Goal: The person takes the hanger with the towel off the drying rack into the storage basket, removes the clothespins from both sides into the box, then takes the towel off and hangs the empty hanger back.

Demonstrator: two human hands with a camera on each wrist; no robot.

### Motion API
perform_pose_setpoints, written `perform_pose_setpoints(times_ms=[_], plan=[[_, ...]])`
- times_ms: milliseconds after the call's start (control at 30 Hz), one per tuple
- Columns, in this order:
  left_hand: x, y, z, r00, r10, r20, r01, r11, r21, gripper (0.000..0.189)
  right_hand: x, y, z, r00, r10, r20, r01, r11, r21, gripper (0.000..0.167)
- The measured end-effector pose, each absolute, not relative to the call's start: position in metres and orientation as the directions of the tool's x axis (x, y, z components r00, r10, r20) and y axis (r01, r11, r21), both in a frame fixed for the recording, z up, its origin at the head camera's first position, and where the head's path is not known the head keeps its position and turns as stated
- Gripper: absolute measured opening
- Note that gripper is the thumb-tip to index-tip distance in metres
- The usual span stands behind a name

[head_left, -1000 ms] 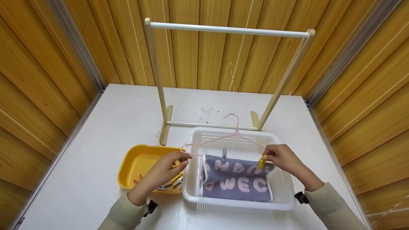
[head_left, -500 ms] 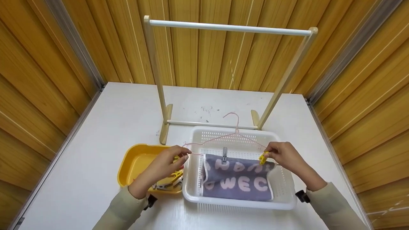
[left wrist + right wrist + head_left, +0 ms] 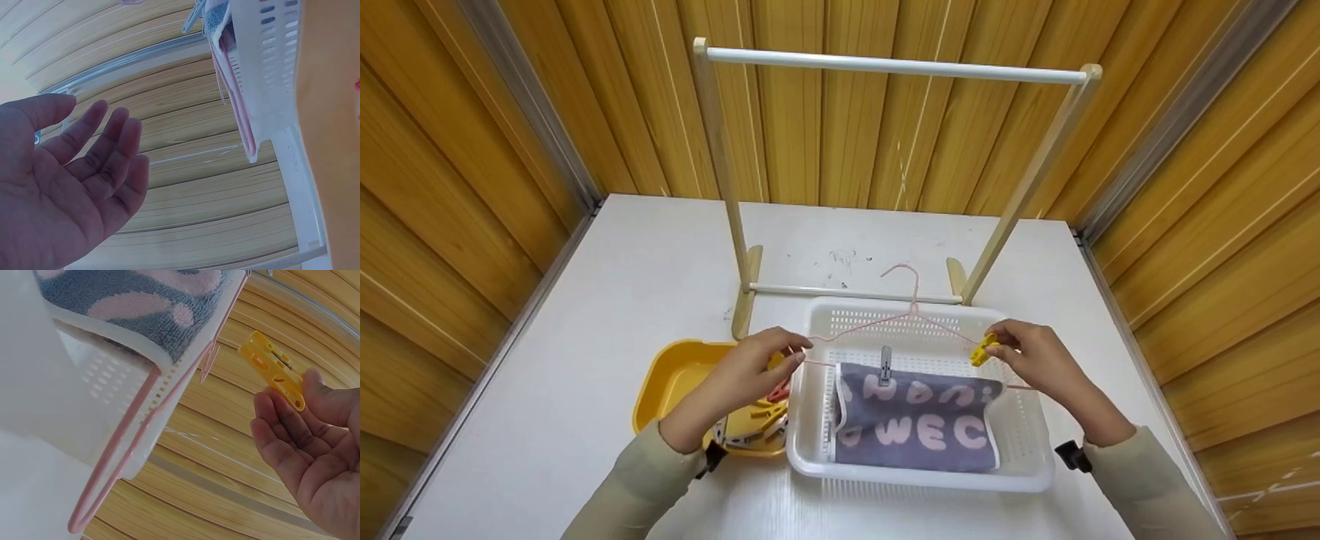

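Note:
A grey-purple towel (image 3: 916,431) with pink letters hangs folded over the lower bar of a pink hanger (image 3: 914,309), above the white basket. A grey clothespin (image 3: 886,366) grips the towel's top edge. Between thumb and fingers my right hand (image 3: 1039,360) pinches a yellow clothespin (image 3: 982,349), held just above the towel's right corner and apart from it; the right wrist view shows this clothespin (image 3: 273,370) clear of the cloth. My left hand (image 3: 750,369) is near the hanger's left end, which it partly hides. In the left wrist view that hand (image 3: 84,174) holds nothing, its fingers loosely bent.
A white perforated basket (image 3: 810,457) lies under the towel. Left of it, a yellow tub (image 3: 649,394) contains several clothespins (image 3: 765,420), partly covered by my left arm. Behind stands a drying rack with a white top rail (image 3: 892,64) and wooden legs. Wood-look panels surround the white table (image 3: 547,375).
My right hand has lifted the yellow clothespin up off the towel's top right edge. My left hand has risen slightly beside the hanger's left end.

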State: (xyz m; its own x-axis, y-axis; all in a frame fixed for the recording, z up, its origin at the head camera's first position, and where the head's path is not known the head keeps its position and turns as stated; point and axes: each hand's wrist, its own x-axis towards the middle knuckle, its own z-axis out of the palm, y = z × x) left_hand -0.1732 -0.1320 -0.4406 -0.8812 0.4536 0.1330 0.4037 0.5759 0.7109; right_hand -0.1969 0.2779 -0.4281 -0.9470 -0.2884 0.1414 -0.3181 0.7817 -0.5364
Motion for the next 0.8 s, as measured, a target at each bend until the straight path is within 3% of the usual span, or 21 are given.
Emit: perform_pose_setpoints(times_ms=[800], plan=[[-0.175, -0.117, -0.42, -0.821, 0.533, 0.205, 0.512, 0.527, 0.678, 0.029, -0.18, 0.243, -0.399, -0.909, -0.349, 0.23, -0.415, 0.688, -0.595, 0.026]])
